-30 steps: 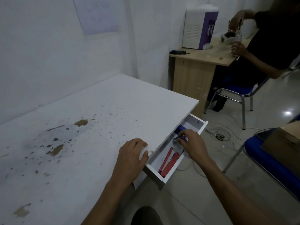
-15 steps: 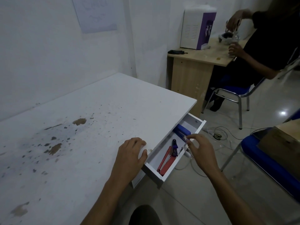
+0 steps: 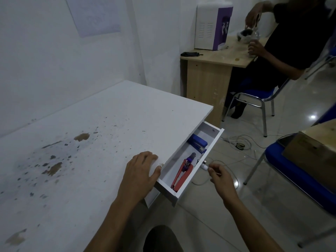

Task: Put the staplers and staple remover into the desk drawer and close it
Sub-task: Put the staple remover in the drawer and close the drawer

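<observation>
The white desk drawer (image 3: 189, 184) stands pulled out at the desk's right front edge. Inside lie a blue stapler (image 3: 197, 142) at the far end, a red stapler (image 3: 181, 176) at the near end, and a purple staple remover (image 3: 189, 160) resting on the red one. My left hand (image 3: 140, 174) lies flat on the white desk (image 3: 109, 128), fingers at the edge above the drawer. My right hand (image 3: 219, 176) is outside the drawer front, its fingertips at the small white knob (image 3: 204, 166); it holds nothing else.
A blue chair (image 3: 298, 171) with a cardboard box (image 3: 312, 151) stands to the right. Cables (image 3: 236, 142) lie on the tiled floor. Farther back a person sits on a chair at a wooden desk (image 3: 216, 70) with a white and purple appliance (image 3: 211, 27).
My right hand has come out of the drawer, leaving the staple remover on the red stapler, and has moved to the knob on the drawer front. My left hand stayed put.
</observation>
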### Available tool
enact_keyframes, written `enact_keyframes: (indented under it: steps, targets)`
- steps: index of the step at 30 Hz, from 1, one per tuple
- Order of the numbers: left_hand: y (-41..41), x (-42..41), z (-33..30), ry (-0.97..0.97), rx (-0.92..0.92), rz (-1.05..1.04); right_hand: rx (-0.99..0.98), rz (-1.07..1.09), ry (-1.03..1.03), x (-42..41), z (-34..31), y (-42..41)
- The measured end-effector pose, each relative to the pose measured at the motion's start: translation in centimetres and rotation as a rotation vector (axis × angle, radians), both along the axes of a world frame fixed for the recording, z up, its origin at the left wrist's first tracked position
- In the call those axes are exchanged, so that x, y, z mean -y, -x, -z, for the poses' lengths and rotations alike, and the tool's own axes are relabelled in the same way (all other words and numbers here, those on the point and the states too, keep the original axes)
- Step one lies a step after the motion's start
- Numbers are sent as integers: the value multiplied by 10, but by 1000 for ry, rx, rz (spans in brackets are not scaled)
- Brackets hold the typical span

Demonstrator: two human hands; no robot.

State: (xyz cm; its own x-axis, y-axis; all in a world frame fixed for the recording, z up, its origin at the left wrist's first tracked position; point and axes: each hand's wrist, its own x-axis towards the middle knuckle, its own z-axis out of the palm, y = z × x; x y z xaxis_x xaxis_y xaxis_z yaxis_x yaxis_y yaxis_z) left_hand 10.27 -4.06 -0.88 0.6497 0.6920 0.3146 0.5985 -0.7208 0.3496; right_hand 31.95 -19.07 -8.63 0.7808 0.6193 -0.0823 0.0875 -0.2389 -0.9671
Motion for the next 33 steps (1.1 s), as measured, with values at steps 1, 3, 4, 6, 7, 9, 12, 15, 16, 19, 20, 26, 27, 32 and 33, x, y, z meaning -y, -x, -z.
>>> enact_keyframes:
  steps: [1, 3, 4, 6, 7, 9, 12, 15, 16, 19, 20, 26, 27, 32, 33]
  targets:
    - [0, 0, 0, 11, -7, 0, -37, -1, -2, 0, 1, 2]
    - [0, 0, 1, 19, -21, 2, -119, 2, -8, -2, 2, 5]
    - [0, -1, 2, 13, -36, 8, -161, 2, -18, -4, 3, 6]
    - [0, -2, 4, -2, -69, 25, -229, -2, -47, -7, 7, 6]
    - [-1, -3, 5, -7, -81, 28, -265, 2, -62, -8, 9, 6]
    - [-2, -5, 4, -4, -93, 27, -336, 23, -86, -11, 13, 7]
    - [-4, -4, 3, 2, -104, 24, -360, 53, -110, -15, 15, 8]
    - [-3, -4, 3, -3, -117, 16, -364, 74, -133, -19, 14, 7]
    - [-3, -4, 3, -3, -123, 13, -369, 79, -142, -19, 13, 6]
    - [-4, -5, 3, -14, -130, 18, -349, 95, -155, -22, 12, 4]
    - [-5, -6, 3, -18, -134, 19, -336, 91, -163, -23, 10, 3]
    - [-7, -8, 3, -29, -134, 17, -290, 29, -183, -33, 5, -4]
    - [-7, -8, 3, -26, -131, 15, -292, 17, -176, -36, 6, -2]
    - [-7, -7, 1, -18, -127, 14, -347, -34, -197, -42, 6, 0]
    - [-7, -6, 0, -25, -128, 13, -368, -45, -215, -42, 6, -2]
